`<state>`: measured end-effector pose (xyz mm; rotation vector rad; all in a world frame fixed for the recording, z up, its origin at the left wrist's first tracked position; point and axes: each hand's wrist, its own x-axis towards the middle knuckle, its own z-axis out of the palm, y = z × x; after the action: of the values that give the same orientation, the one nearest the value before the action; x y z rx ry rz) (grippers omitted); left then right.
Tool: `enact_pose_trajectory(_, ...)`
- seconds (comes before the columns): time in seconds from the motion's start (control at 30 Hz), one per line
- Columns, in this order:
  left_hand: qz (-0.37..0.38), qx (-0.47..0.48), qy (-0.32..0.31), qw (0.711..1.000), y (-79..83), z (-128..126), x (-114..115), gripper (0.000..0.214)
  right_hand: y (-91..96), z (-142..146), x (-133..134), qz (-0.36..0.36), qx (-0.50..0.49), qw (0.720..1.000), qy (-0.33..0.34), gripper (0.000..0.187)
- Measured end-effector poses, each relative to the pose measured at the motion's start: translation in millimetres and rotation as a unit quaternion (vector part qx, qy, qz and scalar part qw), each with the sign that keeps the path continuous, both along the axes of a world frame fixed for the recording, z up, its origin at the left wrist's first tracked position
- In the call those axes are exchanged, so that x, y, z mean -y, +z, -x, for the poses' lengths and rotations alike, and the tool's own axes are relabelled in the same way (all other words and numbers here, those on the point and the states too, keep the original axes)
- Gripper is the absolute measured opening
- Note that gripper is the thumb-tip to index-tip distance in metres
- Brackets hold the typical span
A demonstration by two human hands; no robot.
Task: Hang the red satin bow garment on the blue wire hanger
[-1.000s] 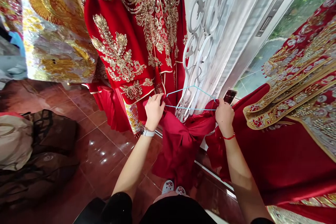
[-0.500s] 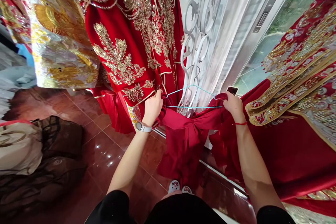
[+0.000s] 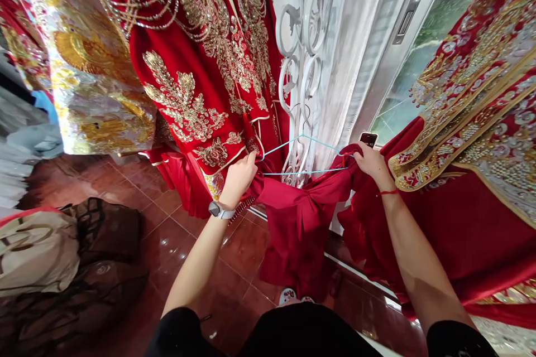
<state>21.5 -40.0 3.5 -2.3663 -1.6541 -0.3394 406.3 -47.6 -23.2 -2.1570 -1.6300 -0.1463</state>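
A plain red skirt [image 3: 299, 217] hangs from a thin light-blue wire hanger [image 3: 307, 155] whose hook catches a white ornamental metal grille [image 3: 299, 39]. My left hand [image 3: 238, 178], with a watch on its wrist, pinches the skirt's waist at the hanger's left end. At the hanger's right end my right hand [image 3: 369, 160], with a red string on its wrist, grips the same fabric. A small dark phone [image 3: 368, 139] shows just above the right hand's fingers; whether the hand holds it is unclear.
A red gown with gold embroidery [image 3: 201, 67] hangs on the left, another embroidered red garment [image 3: 473, 139] on the right. A gold and silver robe [image 3: 92, 83] hangs further left. Bags [image 3: 54, 256] lie on the red tiled floor [image 3: 167, 234]. A glass door [image 3: 422, 44] stands behind.
The hands and hanger have risen slightly towards the grille and spread a little along the waistband. The view has tilted upward.
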Motion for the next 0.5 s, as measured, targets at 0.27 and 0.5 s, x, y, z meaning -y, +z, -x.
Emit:
enact_pose_trajectory(0.27, 0.01, 0.126, 0.115, 0.985, 11.6, -7, -16, 0.037, 15.1, -22, -27, 0.057, -0.031, 0.982, 0.18, 0.037)
enact_pose_trajectory(0.5, -0.049, 0.339, 0.2, 0.918, -19.3, 8, -31, 0.033, -9.0, -12, -1, -0.054, -0.093, 0.991, 0.083, 0.052)
